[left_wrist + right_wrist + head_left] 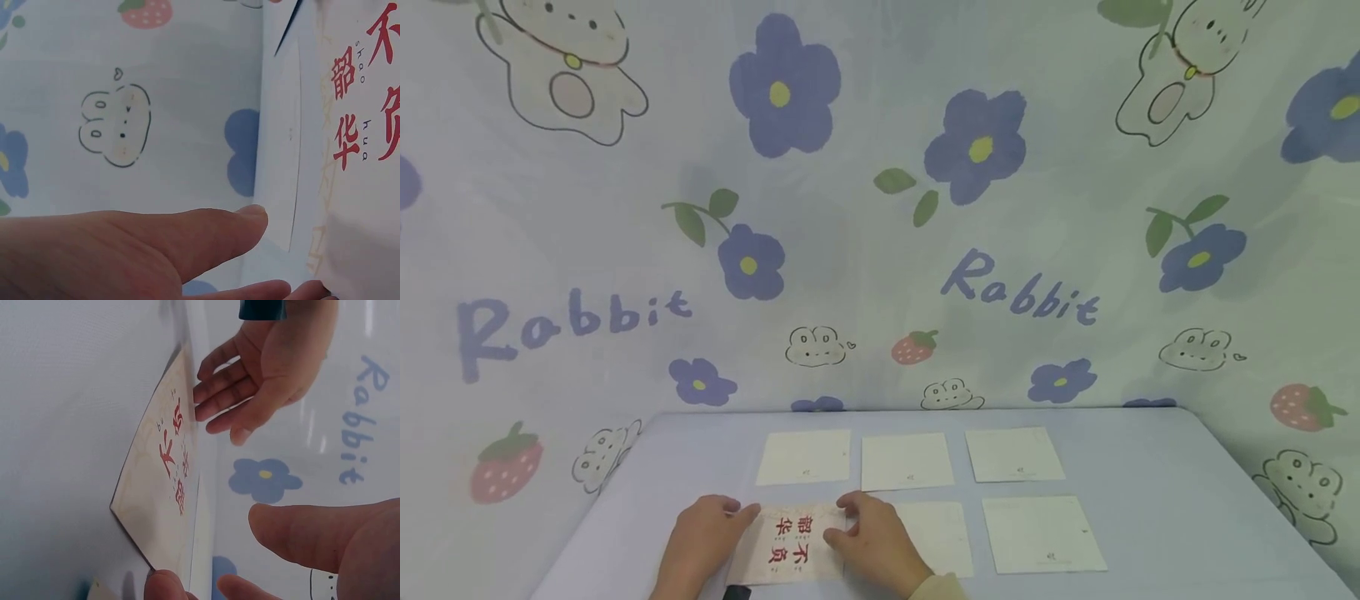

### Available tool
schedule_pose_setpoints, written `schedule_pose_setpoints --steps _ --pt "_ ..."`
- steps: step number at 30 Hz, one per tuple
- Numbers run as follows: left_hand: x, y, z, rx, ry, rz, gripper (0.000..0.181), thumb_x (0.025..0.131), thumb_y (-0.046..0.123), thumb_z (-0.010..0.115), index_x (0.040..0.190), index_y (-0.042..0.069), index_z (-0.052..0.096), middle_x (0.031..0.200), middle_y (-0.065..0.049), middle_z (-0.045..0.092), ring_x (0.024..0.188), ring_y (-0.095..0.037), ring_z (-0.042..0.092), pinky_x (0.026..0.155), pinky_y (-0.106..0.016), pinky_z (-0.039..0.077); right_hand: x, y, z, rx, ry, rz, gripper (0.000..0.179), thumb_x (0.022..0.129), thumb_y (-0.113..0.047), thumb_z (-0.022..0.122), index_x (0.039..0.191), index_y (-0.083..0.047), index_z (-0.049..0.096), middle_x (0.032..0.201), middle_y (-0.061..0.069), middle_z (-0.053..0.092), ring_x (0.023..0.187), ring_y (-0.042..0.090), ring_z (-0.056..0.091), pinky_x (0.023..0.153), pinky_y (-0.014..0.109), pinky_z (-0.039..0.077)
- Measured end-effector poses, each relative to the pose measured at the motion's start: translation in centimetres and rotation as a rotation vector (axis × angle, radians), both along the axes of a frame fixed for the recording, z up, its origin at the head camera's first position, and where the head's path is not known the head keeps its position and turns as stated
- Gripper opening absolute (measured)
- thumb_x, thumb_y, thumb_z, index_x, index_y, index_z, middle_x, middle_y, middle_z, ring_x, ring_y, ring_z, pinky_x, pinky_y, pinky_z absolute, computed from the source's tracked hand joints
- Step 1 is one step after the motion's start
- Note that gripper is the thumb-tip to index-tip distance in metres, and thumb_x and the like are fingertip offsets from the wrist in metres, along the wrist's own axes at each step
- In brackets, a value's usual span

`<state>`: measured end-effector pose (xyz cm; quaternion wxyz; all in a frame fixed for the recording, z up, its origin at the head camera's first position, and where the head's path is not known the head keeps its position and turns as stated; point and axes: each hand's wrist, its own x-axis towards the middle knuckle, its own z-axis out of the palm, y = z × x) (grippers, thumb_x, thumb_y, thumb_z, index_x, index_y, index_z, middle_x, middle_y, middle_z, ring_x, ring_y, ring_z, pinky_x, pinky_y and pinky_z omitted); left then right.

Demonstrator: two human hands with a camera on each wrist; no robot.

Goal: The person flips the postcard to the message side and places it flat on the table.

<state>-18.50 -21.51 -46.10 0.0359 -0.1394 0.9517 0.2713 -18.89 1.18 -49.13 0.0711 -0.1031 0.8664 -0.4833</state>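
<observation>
A cream card (786,542) with red Chinese characters lies near the front left of the table. My left hand (703,533) is at its left edge, and the right wrist view shows those fingers (222,394) fairly straight along the card's side. In the left wrist view the left thumb (219,234) is held apart from the card. At the card's right side is my right hand (880,537). A right fingertip (165,584) meets the card's edge, while the right thumb (300,531) stands away from it in the right wrist view.
Blank-faced white cards stand in a back row: left (805,458), middle (906,462) and right (1015,456). In the front row, one white card (943,542) is partly behind my right hand and another (1045,533) lies further right. A patterned cloth (865,250) hangs behind the table.
</observation>
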Motion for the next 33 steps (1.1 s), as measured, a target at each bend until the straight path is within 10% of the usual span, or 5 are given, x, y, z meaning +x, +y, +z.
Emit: schedule_pose_setpoints --steps 18,33 --pt "0.00 -0.34 -0.94 0.024 0.006 -0.005 0.051 0.092 0.029 0.071 0.113 -0.016 0.064 0.109 -0.032 0.066 0.104 -0.049 0.061 0.087 -0.058 0.051 0.46 -0.49 0.07 -0.069 -0.052 -0.046 0.032 0.086 -0.015 0.077 0.116 -0.010 0.067 0.109 0.001 0.066 0.084 0.012 0.060 0.072 0.038 0.055" --pt "-0.37 -0.41 -0.13 0.031 0.062 0.011 0.045 0.090 0.021 0.072 0.114 -0.016 0.063 0.096 -0.022 0.069 0.089 -0.035 0.066 0.080 -0.049 0.055 0.14 0.10 -0.06 -0.190 0.064 -0.027 0.038 0.082 0.001 0.073 0.119 -0.008 0.065 0.113 0.003 0.065 0.089 0.013 0.064 0.073 0.026 0.055"
